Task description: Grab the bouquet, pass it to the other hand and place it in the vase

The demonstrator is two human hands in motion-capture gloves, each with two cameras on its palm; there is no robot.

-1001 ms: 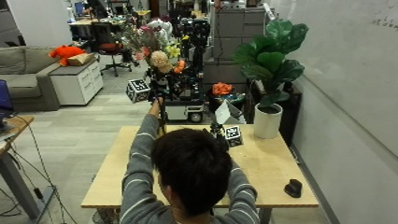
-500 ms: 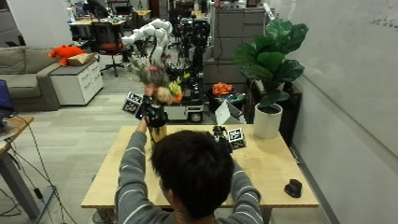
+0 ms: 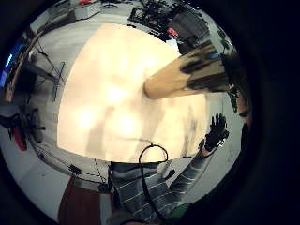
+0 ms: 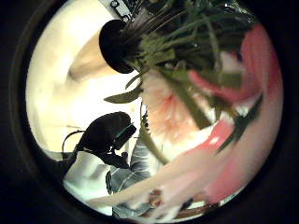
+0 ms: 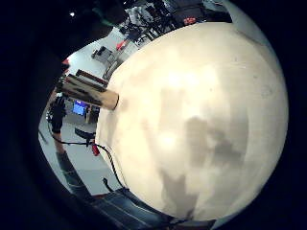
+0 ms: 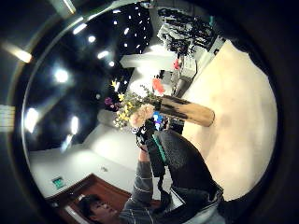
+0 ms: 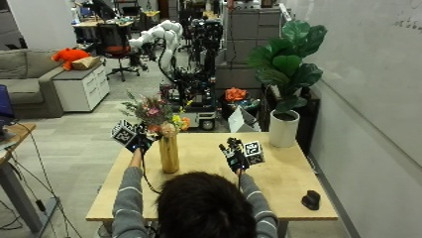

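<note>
We're finishing the placing step: the bouquet (image 7: 157, 113) is sitting in the vase (image 7: 169, 153) on the table (image 7: 277, 178), left hand (image 7: 139, 140) gripping its stems. Right hand (image 7: 233, 152) is hovering apart, fingers spread, holding nothing; next we're judging the left just needs to let go and back off

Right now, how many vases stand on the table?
1: a tall tan wooden vase on the light wooden table, at its left part, holding the mixed-flower bouquet. None seems hidden.

Outside view looks down from behind the head; palm views share the table (image 7: 284, 173), seemingly close.
</note>
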